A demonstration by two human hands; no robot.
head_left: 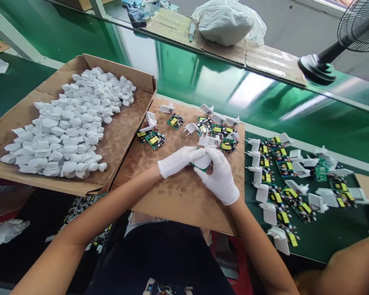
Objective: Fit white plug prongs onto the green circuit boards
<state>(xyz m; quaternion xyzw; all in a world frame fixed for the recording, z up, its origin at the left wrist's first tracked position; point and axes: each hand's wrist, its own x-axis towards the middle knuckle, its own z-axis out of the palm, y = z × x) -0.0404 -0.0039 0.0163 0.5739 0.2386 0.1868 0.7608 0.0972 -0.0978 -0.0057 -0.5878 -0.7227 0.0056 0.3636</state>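
Both hands wear white gloves and meet over a brown cardboard sheet (178, 196). My left hand (180, 160) and my right hand (219, 178) together grip a white plastic shell with a green circuit board (202, 162) in it, mostly hidden by the fingers. Just beyond the hands lie several green circuit boards with white plug covers (217, 131). Two more boards (155, 139) rest to the left of them.
A cardboard box (123, 135) at left holds a heap of white plastic shells (70, 127). Rows of assembled boards with white covers (283, 184) lie on the green mat at right. Another person's arm (350, 262) is at the lower right. A fan base (316, 67) stands beyond the green conveyor.
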